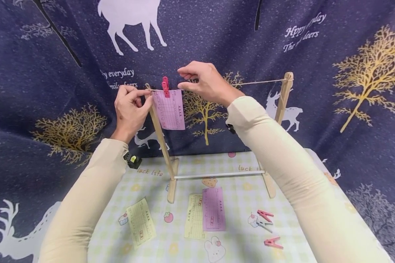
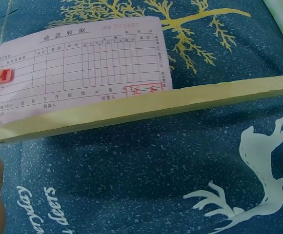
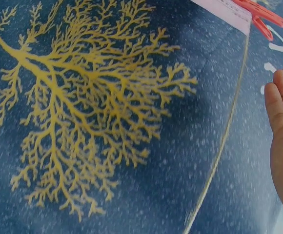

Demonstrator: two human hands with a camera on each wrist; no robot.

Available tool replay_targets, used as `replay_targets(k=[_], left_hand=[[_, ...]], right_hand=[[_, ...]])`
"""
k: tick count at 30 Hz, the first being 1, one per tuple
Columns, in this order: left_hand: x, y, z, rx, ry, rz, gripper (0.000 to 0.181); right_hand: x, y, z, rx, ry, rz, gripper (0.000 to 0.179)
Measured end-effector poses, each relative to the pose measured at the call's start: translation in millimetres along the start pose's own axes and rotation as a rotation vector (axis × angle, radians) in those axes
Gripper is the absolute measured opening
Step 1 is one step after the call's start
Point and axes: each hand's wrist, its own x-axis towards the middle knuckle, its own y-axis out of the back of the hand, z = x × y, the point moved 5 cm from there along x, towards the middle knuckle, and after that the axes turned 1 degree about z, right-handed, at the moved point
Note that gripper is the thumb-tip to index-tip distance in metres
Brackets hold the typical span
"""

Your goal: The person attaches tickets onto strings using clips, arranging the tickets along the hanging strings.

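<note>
A pink paper slip (image 1: 168, 111), a printed form, hangs from the twine (image 1: 261, 82) strung between two wooden posts. A red clothespin (image 1: 165, 87) clips its top edge to the twine; in the left wrist view the slip (image 2: 83, 68) lies behind the slanting post (image 2: 146, 105). My left hand (image 1: 130, 107) pinches the top end of the left post (image 1: 161, 135) between thumb and index finger, close beside the slip. To the right of the clothespin, my right hand (image 1: 205, 80) is raised with nothing in it, thumb and fingers apart. The right wrist view shows its extended fingers (image 3: 281, 100).
On the checked tablecloth lie a yellow slip (image 1: 141, 221), another yellow slip (image 1: 194, 215) partly under a purple slip (image 1: 214, 209), and several clothespins (image 1: 272, 242) at the right. A white rod (image 1: 220, 175) joins the stand's feet. Behind hangs a dark blue deer-print cloth (image 1: 200, 36).
</note>
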Motion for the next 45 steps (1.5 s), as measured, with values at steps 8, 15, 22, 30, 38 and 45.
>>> replay_targets(k=[8, 15, 22, 30, 38, 45], left_hand=[[-12.7, 2.7, -0.5, -0.006, -0.005, -0.058, 0.01], [-26.5, 1.6, -1.4, -0.01, 0.002, -0.121, 0.012], [-40.9, 2.9, -3.2, 0.022, 0.016, -0.174, 0.008], [-58.4, 1.7, -7.3, 0.016, 0.045, -0.22, 0.008], [-88.3, 6.9, -27.9, 0.03, 0.095, -0.244, 0.011], [-113.6, 14.5, -43.0, 0.084, 0.144, -0.266, 0.013]], right_hand=[[-31.9, 25, 13, -0.028, 0.04, 0.073, 0.038], [-69.1, 45, 32, -0.06, 0.027, 0.117, 0.035], [-100.8, 53, 40, -0.115, 0.056, 0.135, 0.031], [-140.9, 52, 50, -0.138, 0.099, 0.1, 0.03], [-177.5, 49, 72, -0.166, 0.031, 0.08, 0.031], [-210.6, 42, 93, -0.139, -0.074, 0.039, 0.032]])
